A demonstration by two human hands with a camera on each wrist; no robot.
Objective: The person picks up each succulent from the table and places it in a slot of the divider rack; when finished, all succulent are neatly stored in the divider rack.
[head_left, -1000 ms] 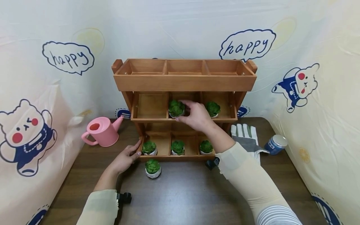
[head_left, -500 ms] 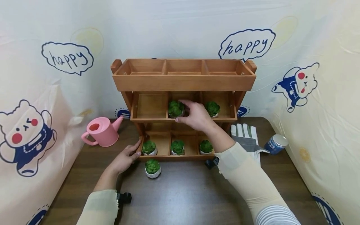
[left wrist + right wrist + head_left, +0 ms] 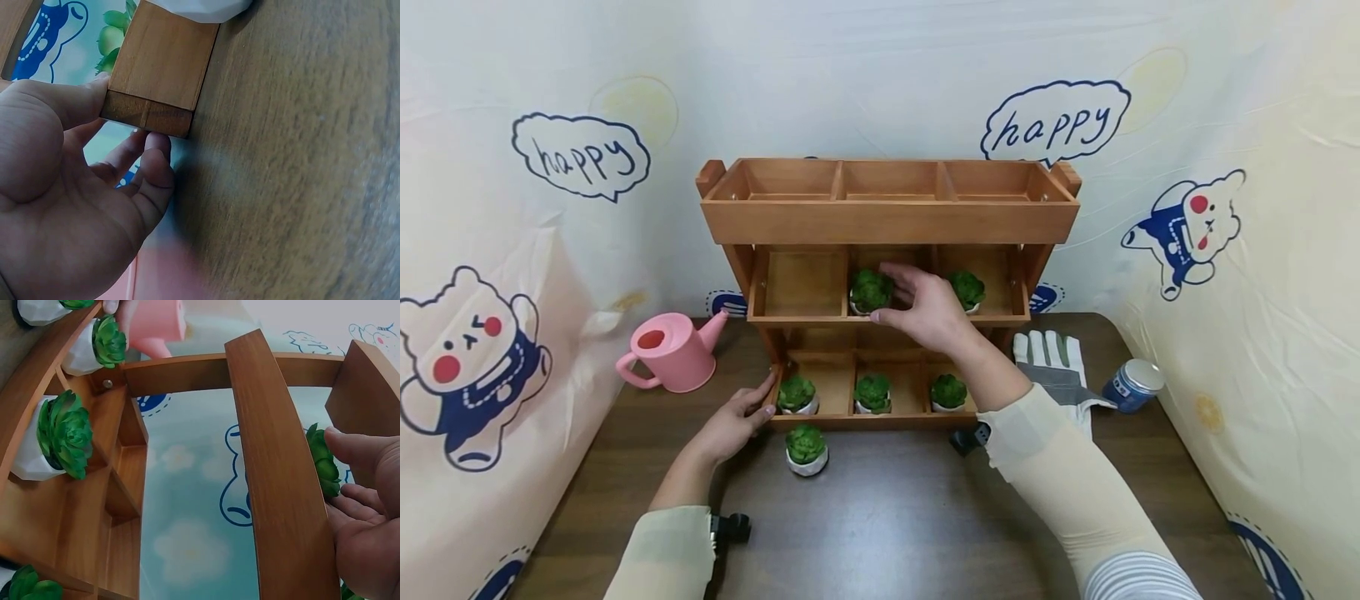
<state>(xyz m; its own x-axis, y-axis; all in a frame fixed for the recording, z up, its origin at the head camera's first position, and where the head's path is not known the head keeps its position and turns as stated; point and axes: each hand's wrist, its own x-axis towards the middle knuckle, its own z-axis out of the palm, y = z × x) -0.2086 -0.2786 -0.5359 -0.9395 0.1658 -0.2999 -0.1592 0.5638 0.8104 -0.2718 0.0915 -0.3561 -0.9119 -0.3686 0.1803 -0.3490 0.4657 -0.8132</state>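
Note:
A three-tier wooden plant stand (image 3: 891,223) stands at the back of the table. My left hand (image 3: 733,423) holds its lower left corner; in the left wrist view the thumb (image 3: 87,103) is at the board's upper edge and the fingertips (image 3: 156,150) at its end. My right hand (image 3: 928,312) reaches into the middle tier beside a potted succulent (image 3: 871,290) in the centre compartment. Its thumb and fingers stand spread on either side of the succulent's leaves (image 3: 322,462) in the right wrist view. The pot there is mostly hidden by the tier's front board.
Another succulent (image 3: 967,289) sits in the middle tier's right compartment. The bottom tier bears one per compartment, such as the left one (image 3: 797,394). One potted succulent (image 3: 807,450) stands on the table in front. A pink watering can (image 3: 676,352), gloves (image 3: 1056,375) and a blue can (image 3: 1133,385) flank the stand.
My right hand has shifted very slightly right and its fingers have loosened around the succulent, which stays in the centre compartment. My left hand has kept its place.

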